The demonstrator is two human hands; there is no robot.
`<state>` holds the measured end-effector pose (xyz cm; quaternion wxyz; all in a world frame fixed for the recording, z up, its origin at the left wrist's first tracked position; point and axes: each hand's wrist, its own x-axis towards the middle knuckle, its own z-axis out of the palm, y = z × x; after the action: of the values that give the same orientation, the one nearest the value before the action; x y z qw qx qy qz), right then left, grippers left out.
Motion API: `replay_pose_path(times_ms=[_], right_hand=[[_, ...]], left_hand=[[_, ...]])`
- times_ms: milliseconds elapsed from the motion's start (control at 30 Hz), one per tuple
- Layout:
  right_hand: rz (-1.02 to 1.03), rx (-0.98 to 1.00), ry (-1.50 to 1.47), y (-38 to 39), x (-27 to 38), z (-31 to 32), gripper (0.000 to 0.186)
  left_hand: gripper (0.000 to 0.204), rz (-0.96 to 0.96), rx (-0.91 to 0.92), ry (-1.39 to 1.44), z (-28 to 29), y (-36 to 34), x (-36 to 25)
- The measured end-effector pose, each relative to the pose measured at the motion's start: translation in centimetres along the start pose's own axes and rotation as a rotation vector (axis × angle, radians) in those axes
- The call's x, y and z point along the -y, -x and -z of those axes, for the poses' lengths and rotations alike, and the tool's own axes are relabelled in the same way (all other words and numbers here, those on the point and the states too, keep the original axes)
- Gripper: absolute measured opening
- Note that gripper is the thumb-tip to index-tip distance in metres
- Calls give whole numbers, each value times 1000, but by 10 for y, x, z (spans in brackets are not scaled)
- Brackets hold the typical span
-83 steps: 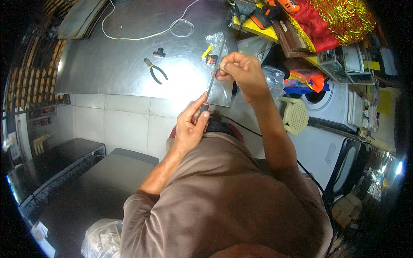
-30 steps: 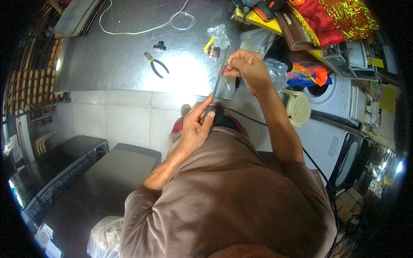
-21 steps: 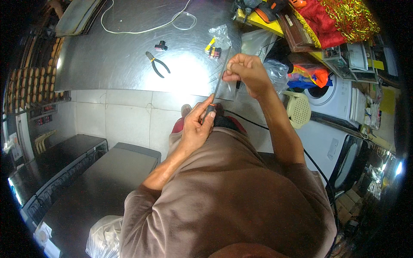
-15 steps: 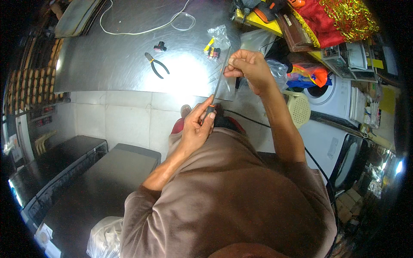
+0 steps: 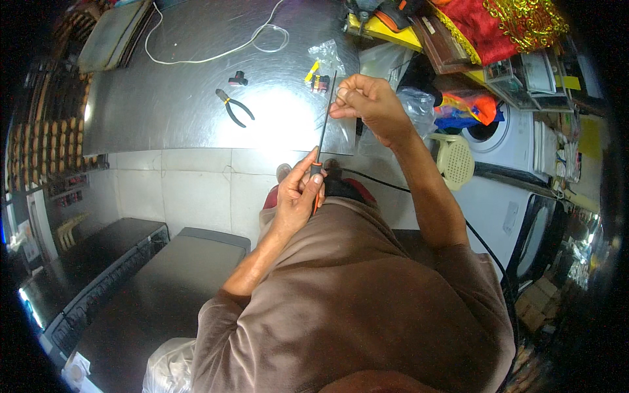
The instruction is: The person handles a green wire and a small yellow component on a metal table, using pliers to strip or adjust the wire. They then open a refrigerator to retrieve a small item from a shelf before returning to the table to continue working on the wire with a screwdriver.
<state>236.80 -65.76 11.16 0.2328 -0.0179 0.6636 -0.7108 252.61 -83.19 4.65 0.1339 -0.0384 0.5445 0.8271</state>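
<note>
My left hand (image 5: 295,200) is wrapped round the black and orange handle of a screwdriver (image 5: 326,121), in front of my body. The long thin shaft points away from me, over the near edge of the metal table. Beside its upper part, my right hand (image 5: 377,108) has thumb and fingers pinched together. Whatever lies between those fingertips is too small to make out. Cutting pliers (image 5: 236,109) with black handles lie on the table to the left, below a small dark fitting (image 5: 238,78). A small red, black and yellow part (image 5: 320,83) sits near the shaft's tip.
A crumpled clear plastic bag (image 5: 326,56) and a looped white cable (image 5: 216,60) lie on the metal table (image 5: 164,118). Tools, boxes and red-gold cloth (image 5: 517,29) crowd the right. A cream plastic stool (image 5: 455,164) and black cable (image 5: 377,180) are near my right arm.
The screwdriver stands slightly more upright in the picture, and more of its orange handle shows below my left hand. My right hand stays pinched beside the shaft. The whole view has shifted a little.
</note>
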Motion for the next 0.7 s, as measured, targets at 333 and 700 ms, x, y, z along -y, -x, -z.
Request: replay_pose_path(times_ms=[333, 700], right_hand=[[-24, -13, -2, -1, 1, 2, 12], [-4, -82, 13, -1, -7, -3, 11]], left_hand=[[47, 12, 5, -8, 1, 1, 2], [48, 13, -4, -61, -4, 2, -2]])
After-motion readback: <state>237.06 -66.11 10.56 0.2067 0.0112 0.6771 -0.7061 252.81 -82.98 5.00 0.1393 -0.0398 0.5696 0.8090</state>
